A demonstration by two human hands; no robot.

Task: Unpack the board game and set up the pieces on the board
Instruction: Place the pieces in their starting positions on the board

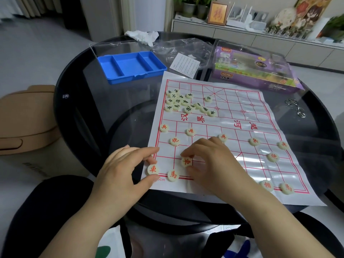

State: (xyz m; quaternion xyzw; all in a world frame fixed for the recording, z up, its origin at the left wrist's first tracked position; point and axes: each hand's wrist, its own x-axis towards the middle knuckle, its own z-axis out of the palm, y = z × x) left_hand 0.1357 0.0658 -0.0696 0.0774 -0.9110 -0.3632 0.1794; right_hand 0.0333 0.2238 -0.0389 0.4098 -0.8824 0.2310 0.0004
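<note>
A white paper board (230,116) with a red grid lies on the round glass table. Red-lettered cream discs stand on its near half, such as one soldier (190,131) and a cannon (174,140). A heap of green-lettered discs (183,102) sits on the far left part of the board. My left hand (124,164) pinches a red chariot disc (153,169) at the near left corner, next to a horse disc (172,175). My right hand (210,161) grips another red disc (186,161) with its fingertips, one row up from the near edge.
An empty blue tray (130,65) and clear lid stand at the far left. A purple game box (251,69), a leaflet (185,65) and plastic wrap lie behind the board. Metal rings (296,108) lie at the right. A tan bin (24,116) stands left of the table.
</note>
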